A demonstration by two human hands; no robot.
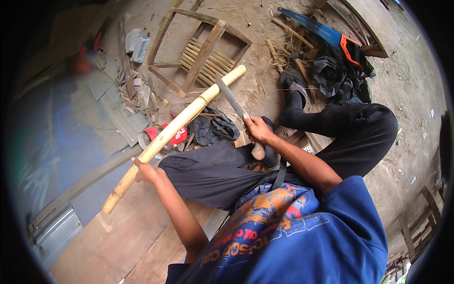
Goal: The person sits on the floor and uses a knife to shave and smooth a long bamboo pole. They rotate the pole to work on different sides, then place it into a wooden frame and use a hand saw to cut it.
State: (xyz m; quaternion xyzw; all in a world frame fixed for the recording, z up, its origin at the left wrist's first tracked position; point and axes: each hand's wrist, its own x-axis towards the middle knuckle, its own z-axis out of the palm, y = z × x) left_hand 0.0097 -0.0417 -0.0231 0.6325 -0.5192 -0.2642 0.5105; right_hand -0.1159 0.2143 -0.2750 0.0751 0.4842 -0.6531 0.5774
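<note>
A: ok where's the pole (177, 125) and why's it held like that?

B: It slants from lower left up to top center. Left hand (147, 172) is curled round it toward the lower end, my guess is to steady it and leave the upper stretch free. Some fingers are hidden behind it tho.

A: And the other hand?

B: Right hand (257, 130), just right of center, is closed tight round the handle of the knife (231, 98), right up near the blade. Probably for control. Fingers look clear of most of the blade, too. The tip overlaps the pole near its upper end, but can't tell if they're actually touching.

A: Is the pole propped on the leg?

B: It passes close by the left knee (172, 166), can't tell if it rests there. Knees are spread wide, which I reckon leaves elbow room.

A: Saw (309, 27) just parked?

B: Yeah, upper right by the black bag (328, 78), orange handle toward it. Seems set aside since both hands are busy. The rack (203, 57) lies top center, beyond the knife.
</note>
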